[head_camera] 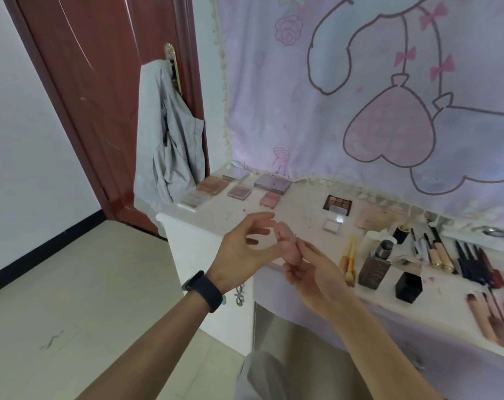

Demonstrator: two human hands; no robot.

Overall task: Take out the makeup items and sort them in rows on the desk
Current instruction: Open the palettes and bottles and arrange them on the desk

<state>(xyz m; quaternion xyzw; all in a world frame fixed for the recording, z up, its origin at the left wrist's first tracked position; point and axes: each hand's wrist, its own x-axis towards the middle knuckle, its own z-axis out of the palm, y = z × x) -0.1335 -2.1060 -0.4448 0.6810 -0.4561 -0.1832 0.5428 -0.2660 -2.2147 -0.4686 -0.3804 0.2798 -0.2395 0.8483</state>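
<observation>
My left hand (242, 249), with a black band on its wrist, and my right hand (311, 267) meet above the front edge of the white desk (187, 223). The left hand's curved fingers touch the right hand's fingertips, and I see nothing held in either. Makeup lies in rows on the desk. At the far left are a brown palette (213, 186), a purple palette (273, 183) and a pink compact (269, 199). A dark eyeshadow palette (337, 204) lies mid-desk. To the right are brushes (350, 261), a foundation bottle (376, 264), a black cap (408, 287) and dark pencils (475, 264).
A grey garment (167, 140) hangs from the handle of the red-brown door (100, 82) left of the desk. A pastel cartoon cloth (360, 96) covers the wall behind it. Tiled floor (71, 284) lies to the left; my grey-clad knee (262, 376) is below.
</observation>
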